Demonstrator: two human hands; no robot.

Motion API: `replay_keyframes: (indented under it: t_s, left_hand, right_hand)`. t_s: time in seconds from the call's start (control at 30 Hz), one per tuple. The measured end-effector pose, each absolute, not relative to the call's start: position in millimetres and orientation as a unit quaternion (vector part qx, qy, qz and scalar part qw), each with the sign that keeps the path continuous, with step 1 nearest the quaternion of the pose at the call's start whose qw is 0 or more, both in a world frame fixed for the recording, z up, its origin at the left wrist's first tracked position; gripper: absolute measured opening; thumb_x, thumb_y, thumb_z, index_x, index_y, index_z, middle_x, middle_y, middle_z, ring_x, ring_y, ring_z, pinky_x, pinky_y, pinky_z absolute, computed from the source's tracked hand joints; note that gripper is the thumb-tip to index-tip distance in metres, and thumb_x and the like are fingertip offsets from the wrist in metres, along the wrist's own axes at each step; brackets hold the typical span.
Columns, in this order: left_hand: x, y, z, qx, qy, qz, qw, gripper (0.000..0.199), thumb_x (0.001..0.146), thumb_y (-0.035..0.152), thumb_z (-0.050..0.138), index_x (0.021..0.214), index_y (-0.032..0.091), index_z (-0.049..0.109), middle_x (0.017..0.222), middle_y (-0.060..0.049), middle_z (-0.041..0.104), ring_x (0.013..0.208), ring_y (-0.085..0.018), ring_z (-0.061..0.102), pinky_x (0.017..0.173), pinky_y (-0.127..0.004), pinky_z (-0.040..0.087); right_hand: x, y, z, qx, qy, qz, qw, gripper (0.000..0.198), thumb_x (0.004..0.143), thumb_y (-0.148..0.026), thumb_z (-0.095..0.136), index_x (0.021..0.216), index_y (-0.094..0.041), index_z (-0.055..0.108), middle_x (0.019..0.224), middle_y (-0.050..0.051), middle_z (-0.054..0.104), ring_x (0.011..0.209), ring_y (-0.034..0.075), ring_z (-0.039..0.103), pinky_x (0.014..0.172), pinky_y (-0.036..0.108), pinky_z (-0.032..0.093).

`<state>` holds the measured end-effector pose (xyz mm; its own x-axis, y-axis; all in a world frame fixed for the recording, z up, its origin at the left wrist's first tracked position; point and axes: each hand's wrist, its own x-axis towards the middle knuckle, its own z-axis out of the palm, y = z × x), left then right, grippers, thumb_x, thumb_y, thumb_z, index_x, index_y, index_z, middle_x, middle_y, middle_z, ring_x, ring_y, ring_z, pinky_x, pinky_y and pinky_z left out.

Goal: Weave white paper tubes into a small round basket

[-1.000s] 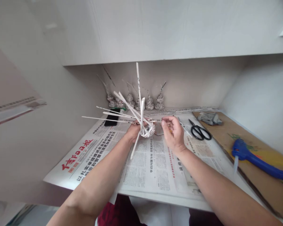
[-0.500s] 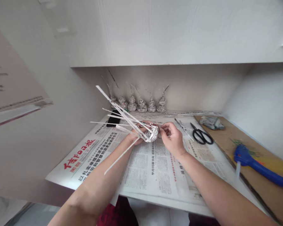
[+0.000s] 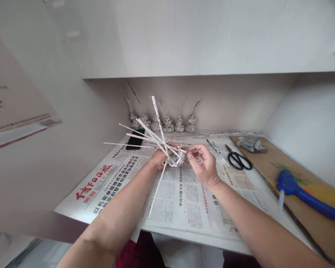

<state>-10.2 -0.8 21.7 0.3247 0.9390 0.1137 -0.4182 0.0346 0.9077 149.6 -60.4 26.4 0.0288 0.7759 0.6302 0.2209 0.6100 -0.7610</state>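
A woven paper piece [image 3: 178,160], near the centre of the frame, sits in a person's left hand [image 3: 158,160], which is clamped on it from the left, the fingers partly hidden behind; the right hand [image 3: 202,163] meets its right edge, thumb and forefinger drawn close, though whether they grip a strand is too small to tell; pale paper strips [image 3: 159,123] fan from the piece toward upper left, one slanting down over the spread newspaper [image 3: 167,201]; gourd-shaped woven pieces [image 3: 168,124] line the back wall, upper centre, a black phone [image 3: 135,139] near them at left; black-handled scissors [image 3: 239,160] lie right of centre, beside cardboard [image 3: 268,160] bearing a blue glue gun [image 3: 304,197], lower right.
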Motion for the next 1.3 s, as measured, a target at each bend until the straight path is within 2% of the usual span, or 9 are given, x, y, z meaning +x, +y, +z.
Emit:
replay_keyframes:
  t_s: [0.23,0.47,0.6,0.77,0.97,1.1,1.3]
  left_hand:
    - [-10,-2,19,0.458,0.264,0.501,0.685,0.036,0.052,0.026,0.085,0.079,0.01,0.067,0.07,-0.005,0.068,0.066,-0.015,0.059,0.068,-0.029,0.044]
    - [-7,-3,17,0.451,0.27,0.499,0.689,0.04,0.049,0.028,0.086,0.078,0.01,0.066,0.065,-0.002,0.065,0.061,-0.013,0.057,0.065,-0.028,0.043]
    - [-7,-4,17,0.45,0.271,0.496,0.691,0.039,0.05,0.028,0.085,0.079,0.01,0.067,0.067,-0.003,0.066,0.062,-0.014,0.059,0.065,-0.028,0.045]
    - [-6,-3,18,0.476,0.264,0.496,0.677,0.035,0.053,0.027,0.083,0.079,0.01,0.068,0.076,-0.007,0.069,0.07,-0.016,0.062,0.071,-0.03,0.047]
    - [0,-4,14,0.505,0.27,0.486,0.66,0.032,0.052,0.027,0.083,0.077,0.012,0.069,0.072,-0.005,0.07,0.07,-0.016,0.063,0.074,-0.03,0.048]
    - [1,-1,9,0.501,0.271,0.486,0.663,0.033,0.055,0.027,0.081,0.081,0.011,0.069,0.075,-0.006,0.07,0.069,-0.015,0.063,0.075,-0.031,0.048]
    - [1,-1,6,0.476,0.277,0.503,0.666,0.03,0.053,0.025,0.082,0.077,0.012,0.069,0.072,-0.004,0.069,0.066,-0.014,0.062,0.073,-0.03,0.047]
  right_hand:
    - [146,-63,28,-0.388,-0.685,0.187,0.587,0.016,0.079,-0.026,0.064,0.093,-0.021,0.058,0.077,0.001,0.063,0.066,0.013,0.058,0.057,0.025,0.046]
    - [144,-68,31,-0.398,-0.697,0.102,0.588,0.006,0.08,-0.024,0.062,0.086,-0.022,0.062,0.075,0.0,0.064,0.06,0.012,0.054,0.056,0.026,0.045]
    - [145,-70,34,-0.388,-0.698,0.089,0.595,0.008,0.081,-0.023,0.061,0.089,-0.022,0.062,0.079,0.001,0.065,0.064,0.012,0.056,0.059,0.027,0.046]
    - [147,-68,37,-0.418,-0.696,0.049,0.582,0.022,0.078,-0.028,0.065,0.099,-0.022,0.059,0.089,0.003,0.066,0.08,0.017,0.06,0.066,0.03,0.048]
    - [147,-64,34,-0.447,-0.697,-0.002,0.561,0.006,0.08,-0.027,0.062,0.084,-0.023,0.063,0.081,0.001,0.066,0.077,0.017,0.06,0.072,0.031,0.048]
    - [146,-64,32,-0.454,-0.69,-0.015,0.564,0.004,0.081,-0.026,0.062,0.083,-0.024,0.064,0.082,0.002,0.068,0.078,0.018,0.061,0.072,0.032,0.049]
    - [147,-65,33,-0.454,-0.689,-0.019,0.565,0.004,0.081,-0.024,0.06,0.08,-0.025,0.064,0.08,0.002,0.068,0.076,0.019,0.061,0.073,0.034,0.049]
